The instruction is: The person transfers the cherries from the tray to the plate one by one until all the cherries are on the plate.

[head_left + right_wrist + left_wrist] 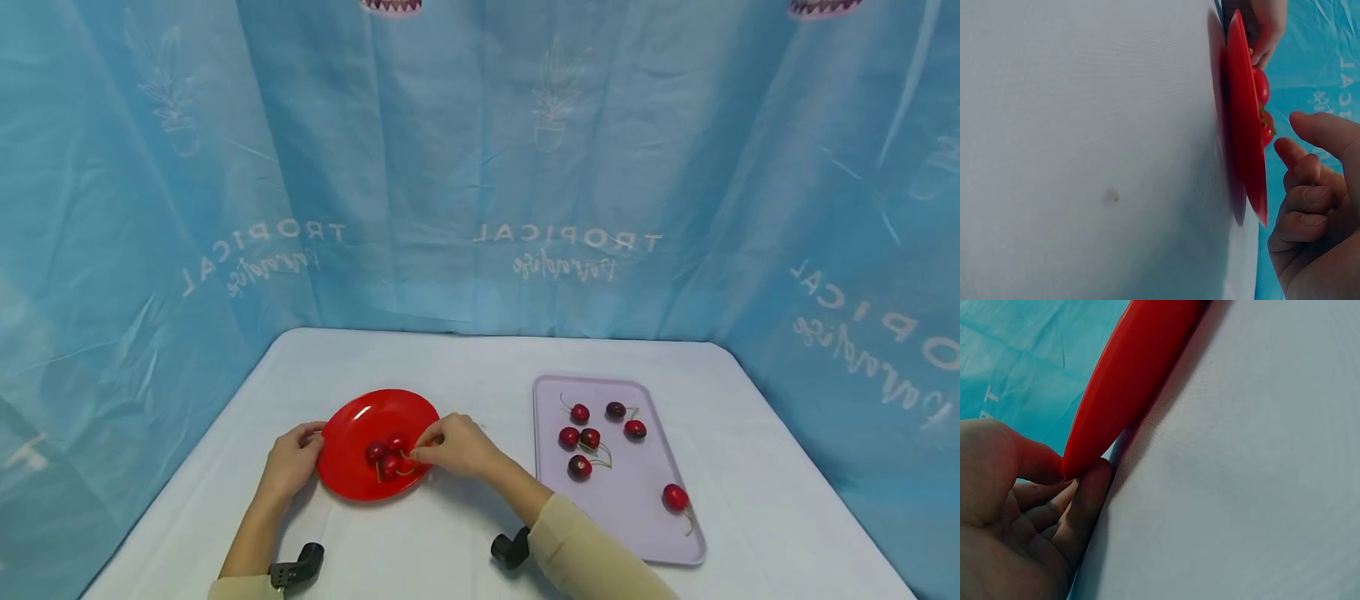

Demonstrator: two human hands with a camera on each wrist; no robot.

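A round red plate (352, 467) stands on the white table, slightly tilted in the wrist views. My left hand (291, 461) pinches its left rim, thumb above and fingers below, as the left wrist view (1022, 512) shows. Several dark red cherries (391, 467) with green stems lie together in the plate. Over the plate's right side is my right hand (459, 446), close to these cherries. In the right wrist view its thumb and index fingertip (1285, 150) are a little apart, with a gap between them beside a cherry (1267, 128); the other fingers are bent.
On the right, a pale lilac tray (615, 517) holds several more cherries (579, 467), one of them (675, 498) near its right edge. My right forearm reaches past the tray's left front side. Blue printed curtains (480, 167) enclose the white table (405, 550) at the back and sides.
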